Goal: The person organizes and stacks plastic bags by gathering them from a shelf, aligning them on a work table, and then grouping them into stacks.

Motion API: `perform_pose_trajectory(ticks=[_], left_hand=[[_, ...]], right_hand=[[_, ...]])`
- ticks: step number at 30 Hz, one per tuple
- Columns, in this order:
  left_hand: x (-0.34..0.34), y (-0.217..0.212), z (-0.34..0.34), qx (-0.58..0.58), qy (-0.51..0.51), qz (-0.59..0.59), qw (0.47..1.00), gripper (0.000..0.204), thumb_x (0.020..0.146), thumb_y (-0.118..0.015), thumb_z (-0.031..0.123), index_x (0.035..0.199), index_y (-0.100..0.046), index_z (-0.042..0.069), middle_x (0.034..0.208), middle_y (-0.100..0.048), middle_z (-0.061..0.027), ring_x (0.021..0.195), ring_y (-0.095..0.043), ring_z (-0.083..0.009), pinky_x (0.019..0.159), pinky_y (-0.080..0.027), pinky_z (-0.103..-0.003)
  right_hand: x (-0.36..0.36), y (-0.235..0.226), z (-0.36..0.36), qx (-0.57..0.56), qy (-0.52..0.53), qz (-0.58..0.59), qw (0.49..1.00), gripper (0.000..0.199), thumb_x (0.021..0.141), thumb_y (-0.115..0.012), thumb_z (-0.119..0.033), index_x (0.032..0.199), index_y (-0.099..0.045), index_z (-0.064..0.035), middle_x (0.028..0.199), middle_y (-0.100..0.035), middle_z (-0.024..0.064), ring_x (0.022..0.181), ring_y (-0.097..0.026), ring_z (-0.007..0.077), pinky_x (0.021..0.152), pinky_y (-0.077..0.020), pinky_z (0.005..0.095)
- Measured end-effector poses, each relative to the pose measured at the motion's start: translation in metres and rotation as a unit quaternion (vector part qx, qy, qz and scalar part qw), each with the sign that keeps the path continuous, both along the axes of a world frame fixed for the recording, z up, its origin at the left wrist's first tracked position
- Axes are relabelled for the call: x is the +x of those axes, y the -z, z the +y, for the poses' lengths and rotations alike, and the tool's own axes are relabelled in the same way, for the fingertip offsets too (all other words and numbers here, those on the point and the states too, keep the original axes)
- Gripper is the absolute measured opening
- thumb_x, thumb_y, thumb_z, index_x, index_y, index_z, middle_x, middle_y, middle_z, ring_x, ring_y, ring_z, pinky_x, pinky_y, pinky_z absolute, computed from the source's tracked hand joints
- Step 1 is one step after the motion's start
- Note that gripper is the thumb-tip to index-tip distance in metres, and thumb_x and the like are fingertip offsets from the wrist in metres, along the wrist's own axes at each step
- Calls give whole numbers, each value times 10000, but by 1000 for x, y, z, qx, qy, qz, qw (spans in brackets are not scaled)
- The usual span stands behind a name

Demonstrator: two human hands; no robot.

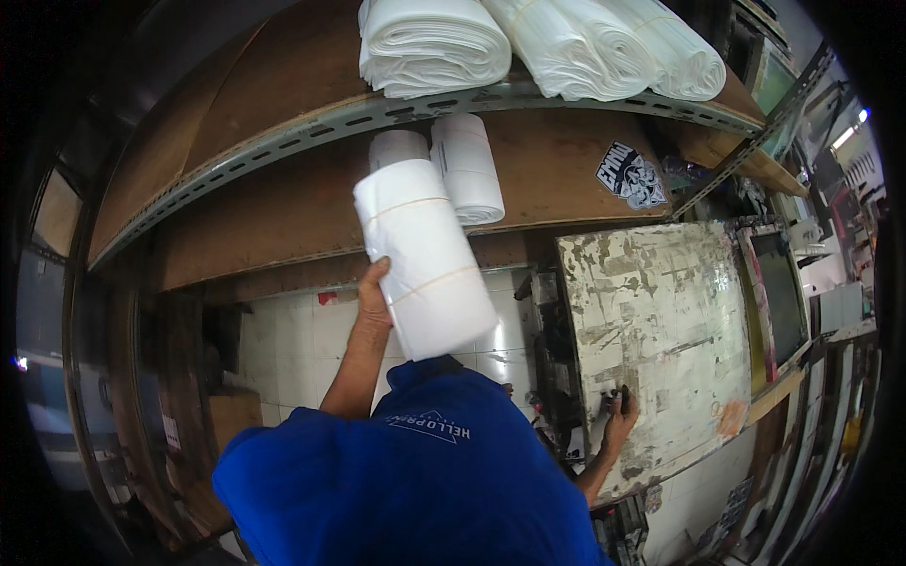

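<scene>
My left hand [375, 294] grips a white roll of folded plastic bags [427, 259] by its left side, with the thumb on its front. Two thin rubber bands run round this roll, which is lifted and tilted in front of the shelf. My right hand [618, 420] is low over a worn, paint-flaked board [661, 340] on the right, its fingers curled. Something small and dark shows at those fingertips, too small to name. On the lower shelf, behind the lifted roll, stand two similar rolls: a white roll [469, 170] and a partly hidden roll [398, 146].
Overhead, the upper wooden shelf [283, 71] carries several big white bundles [434, 42], edged by a slotted metal bar [283, 151]. The lower shelf [557, 170] has a black-and-white sticker [630, 176]. Framed screens [776, 292] lean beyond the board. A cardboard box [234, 413] sits at left.
</scene>
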State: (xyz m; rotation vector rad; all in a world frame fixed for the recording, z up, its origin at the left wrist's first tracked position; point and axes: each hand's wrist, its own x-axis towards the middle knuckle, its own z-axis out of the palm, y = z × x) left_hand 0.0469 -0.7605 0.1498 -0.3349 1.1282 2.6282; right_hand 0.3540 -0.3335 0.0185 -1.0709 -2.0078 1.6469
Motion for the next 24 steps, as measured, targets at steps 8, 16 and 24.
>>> perform_pose_trajectory(ticks=[8, 16, 24], left_hand=[[-145, -14, -101, 3, 41, -5, 999, 662, 804, -688, 292, 1334, -460, -33, 1213, -596, -205, 1083, -614, -358, 952, -518, -465], [-311, 63, -99, -95, 85, -50, 991, 617, 763, -788, 267, 1260, -544, -6, 1175, -623, -163, 1062, -609, -293, 934, -511, -405], [-306, 0, -73, -556, 144, 164, 802, 917, 755, -684, 649, 1320, -534, -58, 1270, -595, -225, 1086, -620, -304, 772, -527, -354]], right_hand=[[-58, 20, -107, 23, 110, 60, 992, 305, 962, -584, -103, 1236, -589, 30, 1017, -653, 82, 830, -608, 143, 694, -475, 267], [-103, 15, -253, -10, 108, -2, 994, 330, 964, -617, -168, 1189, -597, 72, 1058, -663, 102, 925, -601, 148, 771, -486, 281], [-56, 32, -363, -72, 243, -62, 965, 393, 925, -662, -183, 1204, -594, 85, 932, -682, 103, 799, -650, 160, 714, -506, 285]])
